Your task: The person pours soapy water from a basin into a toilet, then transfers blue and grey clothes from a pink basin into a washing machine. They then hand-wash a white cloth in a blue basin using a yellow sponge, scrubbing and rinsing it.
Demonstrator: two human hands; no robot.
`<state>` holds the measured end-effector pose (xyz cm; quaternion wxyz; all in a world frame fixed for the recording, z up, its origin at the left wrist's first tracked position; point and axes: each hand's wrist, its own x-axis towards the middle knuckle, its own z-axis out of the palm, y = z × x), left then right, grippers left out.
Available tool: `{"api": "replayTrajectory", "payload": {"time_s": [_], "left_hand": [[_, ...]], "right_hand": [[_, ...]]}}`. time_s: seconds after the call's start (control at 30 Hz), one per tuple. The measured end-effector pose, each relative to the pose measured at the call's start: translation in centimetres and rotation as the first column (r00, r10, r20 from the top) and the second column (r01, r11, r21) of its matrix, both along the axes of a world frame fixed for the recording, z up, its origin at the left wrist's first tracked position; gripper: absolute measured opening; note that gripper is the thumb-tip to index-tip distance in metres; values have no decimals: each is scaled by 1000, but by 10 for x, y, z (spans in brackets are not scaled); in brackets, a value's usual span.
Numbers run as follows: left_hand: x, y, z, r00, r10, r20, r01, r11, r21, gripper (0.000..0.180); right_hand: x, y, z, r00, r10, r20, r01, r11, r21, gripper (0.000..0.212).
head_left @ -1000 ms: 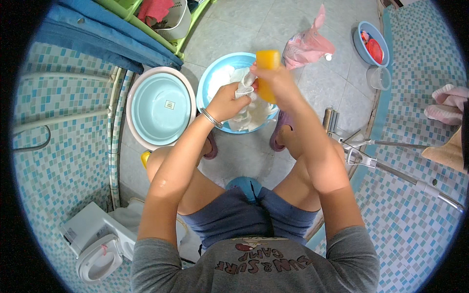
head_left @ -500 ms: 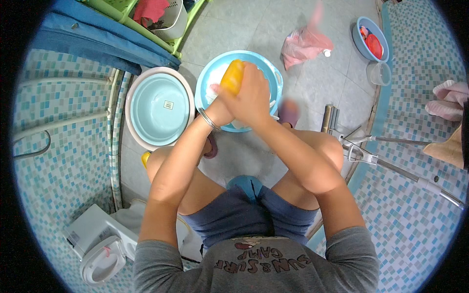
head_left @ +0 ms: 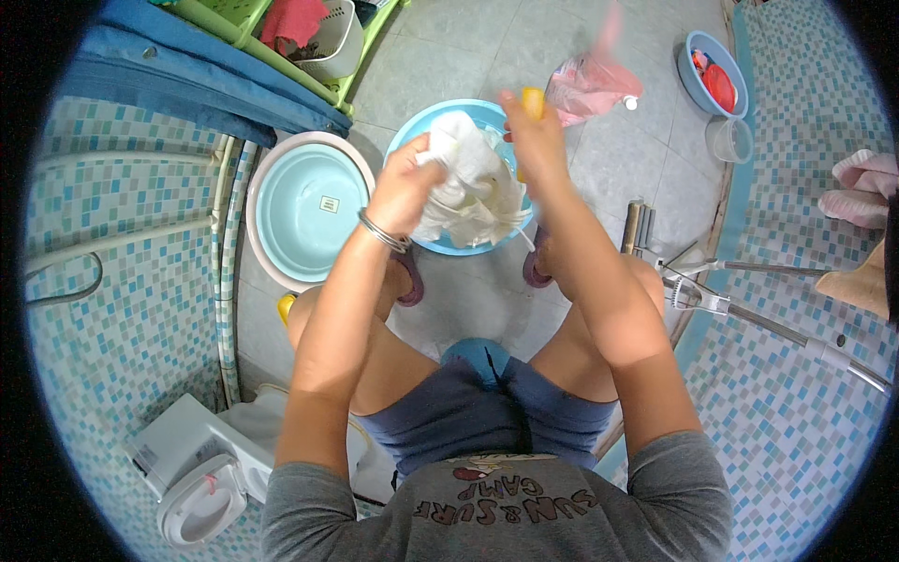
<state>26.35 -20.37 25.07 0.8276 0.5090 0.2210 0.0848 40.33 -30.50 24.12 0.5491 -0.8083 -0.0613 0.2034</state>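
Note:
My left hand (head_left: 405, 190) is closed on a bunched white cloth (head_left: 476, 183), lifting part of it above a light-blue basin (head_left: 419, 124). The rest of the cloth droops over the basin, with a thin white strap or cord hanging past the near right rim. At the basin's right side, my right hand (head_left: 540, 148) grips a long, rounded yellow object (head_left: 533, 103). Its ends show above and beside the fingers; whether it is a brush or a bar of soap is unclear. The two hands are apart.
A second, pale-blue basin (head_left: 314, 211) with a pinkish rim stands left. Beyond lie a pink plastic bag (head_left: 592, 89), a blue basin (head_left: 688, 75) holding red items and a clear tub (head_left: 729, 140). A mop (head_left: 768, 323) leans right; a green rack (head_left: 361, 61) stands at upper left.
My hands have come apart from their crossed position over the basin. The right has moved right with the yellow object; the left now holds up the white cloth.

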Motion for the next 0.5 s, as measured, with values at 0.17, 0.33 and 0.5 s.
{"api": "replayTrajectory", "payload": {"time_s": [0.17,0.33,0.5], "left_hand": [[-5,29,8,972,213,101,-181,949,-260,37],[-6,38,19,959,241,152,-166,905,-391,36],[-20,41,22,958,227,176,-101,840,-533,39]], "right_hand": [[-10,-25,31,933,217,-288,-183,973,141,39],[-38,-29,27,783,506,-362,-428,860,277,38],[-43,-11,8,748,593,-298,-513,801,309,37]]}}
